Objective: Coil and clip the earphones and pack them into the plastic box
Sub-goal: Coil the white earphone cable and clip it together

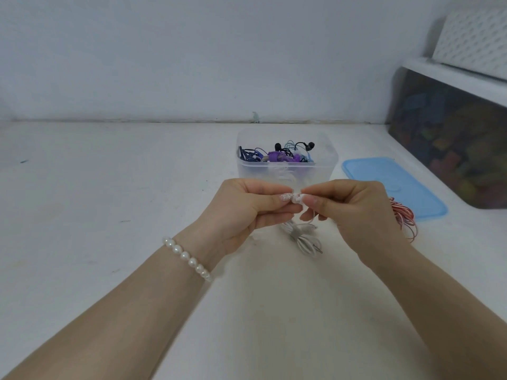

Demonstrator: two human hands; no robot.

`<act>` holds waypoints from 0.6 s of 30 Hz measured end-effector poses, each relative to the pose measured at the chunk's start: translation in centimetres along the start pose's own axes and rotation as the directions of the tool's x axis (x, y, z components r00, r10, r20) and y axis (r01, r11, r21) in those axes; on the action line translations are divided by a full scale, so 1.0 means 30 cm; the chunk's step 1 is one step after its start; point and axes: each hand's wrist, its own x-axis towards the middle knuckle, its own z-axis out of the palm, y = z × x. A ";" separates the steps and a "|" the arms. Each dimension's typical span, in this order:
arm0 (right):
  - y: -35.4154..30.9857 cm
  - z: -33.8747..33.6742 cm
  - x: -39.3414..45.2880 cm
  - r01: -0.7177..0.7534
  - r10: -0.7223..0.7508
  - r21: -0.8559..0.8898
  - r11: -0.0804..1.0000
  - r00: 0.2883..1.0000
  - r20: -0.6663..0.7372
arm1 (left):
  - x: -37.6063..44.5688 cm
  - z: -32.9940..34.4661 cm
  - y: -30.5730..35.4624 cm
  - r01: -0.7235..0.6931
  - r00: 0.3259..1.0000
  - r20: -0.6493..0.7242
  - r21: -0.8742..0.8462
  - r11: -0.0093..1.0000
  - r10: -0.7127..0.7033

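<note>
The left hand (247, 207) and right hand (354, 207) pinch the white earphones (297, 199) above the surface (109, 201), near the plastic box (285, 171). If a pinch slips, the coil could fall open.

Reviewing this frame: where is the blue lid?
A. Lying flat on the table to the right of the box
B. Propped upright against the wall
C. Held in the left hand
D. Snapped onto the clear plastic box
A: the blue lid lies flat on the white table, right of the open plastic box, which holds coiled earphones.
</note>
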 end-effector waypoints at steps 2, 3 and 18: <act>0.003 0.001 0.000 -0.001 0.001 0.005 1.000 1.000 0.008 | 0.001 -0.001 -0.003 0.000 1.000 0.000 0.000 1.000 0.000; 0.004 0.001 0.000 -0.001 0.001 0.012 1.000 1.000 0.012 | 0.001 -0.001 -0.005 -0.002 1.000 0.000 0.004 1.000 0.002; 0.031 0.018 0.003 0.025 -0.026 -0.043 0.999 0.999 -0.036 | -0.002 0.011 -0.017 -0.010 1.000 -0.002 0.074 0.997 0.010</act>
